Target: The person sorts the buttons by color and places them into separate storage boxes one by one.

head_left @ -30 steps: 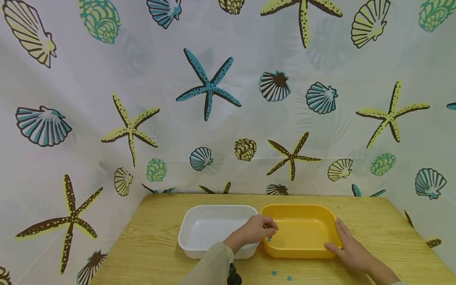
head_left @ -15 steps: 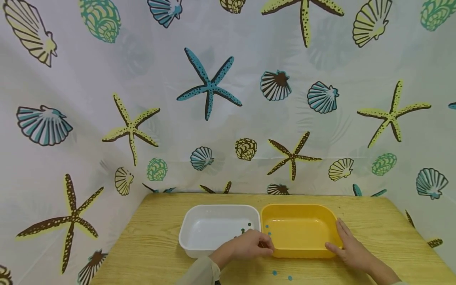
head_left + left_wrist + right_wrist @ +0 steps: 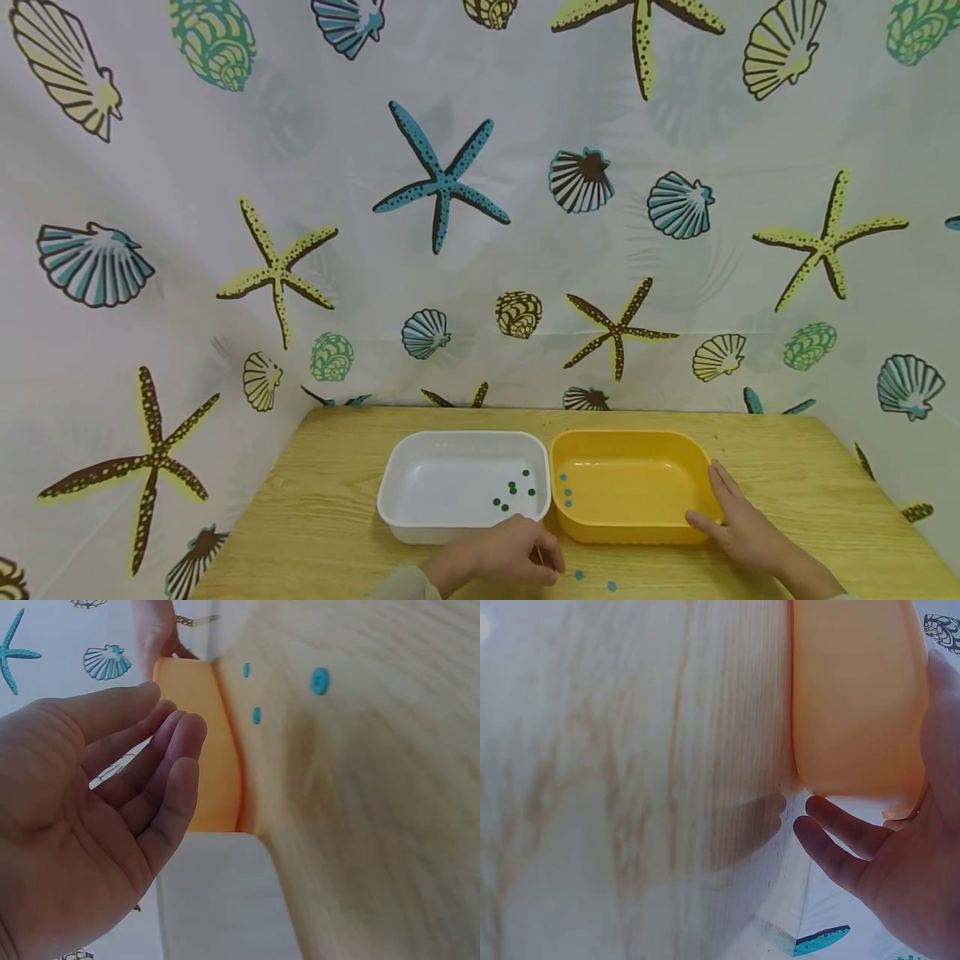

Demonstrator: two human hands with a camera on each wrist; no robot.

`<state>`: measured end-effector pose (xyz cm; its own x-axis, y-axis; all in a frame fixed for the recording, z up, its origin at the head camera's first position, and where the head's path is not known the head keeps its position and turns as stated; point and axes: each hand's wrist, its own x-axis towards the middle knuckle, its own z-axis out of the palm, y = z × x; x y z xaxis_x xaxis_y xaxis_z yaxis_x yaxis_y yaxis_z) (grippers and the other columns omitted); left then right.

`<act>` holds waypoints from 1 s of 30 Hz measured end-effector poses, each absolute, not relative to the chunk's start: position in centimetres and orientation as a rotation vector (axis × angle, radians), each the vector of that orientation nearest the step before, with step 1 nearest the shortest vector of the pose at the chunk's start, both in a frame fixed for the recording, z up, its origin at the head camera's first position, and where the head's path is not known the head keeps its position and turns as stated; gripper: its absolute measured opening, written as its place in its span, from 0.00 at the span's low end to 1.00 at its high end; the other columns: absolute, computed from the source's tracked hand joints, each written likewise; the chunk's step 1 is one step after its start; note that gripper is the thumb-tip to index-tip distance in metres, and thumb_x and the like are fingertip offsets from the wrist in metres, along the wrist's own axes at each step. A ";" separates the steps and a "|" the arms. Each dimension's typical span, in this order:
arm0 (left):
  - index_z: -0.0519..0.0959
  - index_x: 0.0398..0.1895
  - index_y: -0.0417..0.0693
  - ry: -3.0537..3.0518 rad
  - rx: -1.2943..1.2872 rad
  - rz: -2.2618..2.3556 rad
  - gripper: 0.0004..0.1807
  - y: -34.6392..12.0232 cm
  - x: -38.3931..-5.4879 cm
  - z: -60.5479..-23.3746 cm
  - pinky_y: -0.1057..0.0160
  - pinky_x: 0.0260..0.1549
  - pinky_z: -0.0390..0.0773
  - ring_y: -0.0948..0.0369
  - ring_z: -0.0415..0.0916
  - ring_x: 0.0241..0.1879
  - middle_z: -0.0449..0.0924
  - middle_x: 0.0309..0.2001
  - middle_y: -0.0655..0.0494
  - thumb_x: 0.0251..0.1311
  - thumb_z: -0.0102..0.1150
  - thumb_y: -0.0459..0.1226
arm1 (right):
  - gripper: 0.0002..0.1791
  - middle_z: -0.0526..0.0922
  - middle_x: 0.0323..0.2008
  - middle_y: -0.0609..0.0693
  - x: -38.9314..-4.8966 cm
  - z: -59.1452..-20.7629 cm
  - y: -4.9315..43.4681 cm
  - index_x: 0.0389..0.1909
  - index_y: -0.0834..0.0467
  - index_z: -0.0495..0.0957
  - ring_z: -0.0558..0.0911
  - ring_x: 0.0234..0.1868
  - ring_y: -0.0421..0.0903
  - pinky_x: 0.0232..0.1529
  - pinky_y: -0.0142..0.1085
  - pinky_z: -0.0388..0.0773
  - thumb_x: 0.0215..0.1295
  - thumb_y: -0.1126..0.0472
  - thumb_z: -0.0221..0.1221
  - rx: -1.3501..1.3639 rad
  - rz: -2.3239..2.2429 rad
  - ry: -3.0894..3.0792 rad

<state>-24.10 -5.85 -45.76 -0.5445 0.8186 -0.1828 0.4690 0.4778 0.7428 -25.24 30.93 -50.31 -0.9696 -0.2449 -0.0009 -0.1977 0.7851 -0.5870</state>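
My left hand (image 3: 521, 552) is over the table just in front of the white tub (image 3: 397, 532). Its fingers bend loosely towards the thumb, and the left wrist view shows nothing between them. Close to its fingertips lie blue buttons (image 3: 579, 575) on the wood; the left wrist view shows three, including a nearer blue button (image 3: 320, 680). My right hand (image 3: 742, 525) rests against the right end of the yellow tub (image 3: 637, 533), thumb at the front corner and fingers extended along the side. Three small blue buttons (image 3: 567, 492) lie inside that tub near its left wall.
Several dark green buttons (image 3: 512, 485) lie in the right part of the white tub. Both tubs stand side by side on a wooden table (image 3: 322, 492). A white curtain (image 3: 480, 275) with printed shells and starfish hangs behind and at both sides.
My left hand has moved from over the yellow tub's left edge down to the table in front. A blue button has come to lie in the yellow tub. The right hand stays put.
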 end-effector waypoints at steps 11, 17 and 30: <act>0.82 0.31 0.56 2.133 0.839 0.807 0.01 -6.9 -22.6 -47.8 0.67 0.28 0.73 0.66 0.71 0.26 0.78 0.27 0.62 0.59 0.62 0.40 | 0.53 0.36 0.69 0.76 -25.3 -50.4 30.9 0.68 0.78 0.36 0.44 0.66 0.74 0.60 0.64 0.46 0.68 0.41 0.51 -0.364 -0.941 2.891; 0.82 0.29 0.57 2.187 0.845 0.745 0.04 -6.9 -22.1 -48.7 0.68 0.27 0.74 0.68 0.71 0.24 0.78 0.25 0.64 0.59 0.62 0.44 | 0.52 0.36 0.69 0.76 -25.4 -50.4 30.9 0.68 0.78 0.36 0.44 0.66 0.74 0.60 0.64 0.46 0.68 0.41 0.51 -0.368 -0.942 2.894; 0.82 0.26 0.57 2.163 0.861 0.826 0.05 -7.1 -21.9 -49.2 0.68 0.23 0.73 0.68 0.70 0.21 0.77 0.22 0.64 0.59 0.62 0.42 | 0.51 0.36 0.69 0.76 -25.2 -50.3 31.0 0.68 0.78 0.36 0.45 0.67 0.73 0.60 0.64 0.47 0.69 0.43 0.51 -0.386 -0.944 2.915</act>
